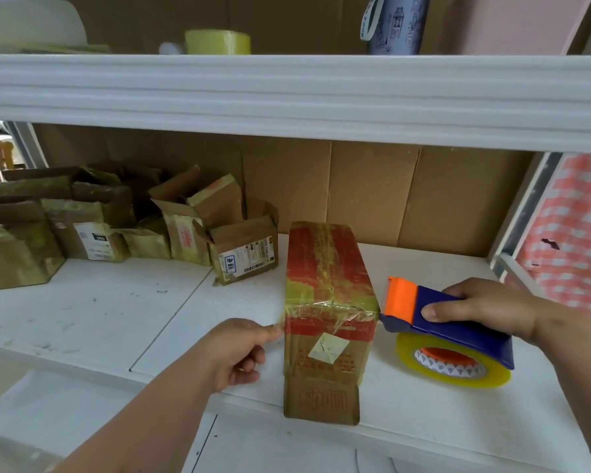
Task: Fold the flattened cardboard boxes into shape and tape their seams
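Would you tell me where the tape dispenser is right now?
In the head view, the tape dispenser is in the right hand, its orange end at the taped box's right edge.

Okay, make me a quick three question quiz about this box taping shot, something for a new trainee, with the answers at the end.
1. True or false: the right hand holds the tape dispenser against the box.
2. What does the left hand pinch? A) the tape's free end B) a box flap C) a label
3. Where does the spare tape roll sit?

Key: 1 true. 2 A. 3 On the upper shelf.
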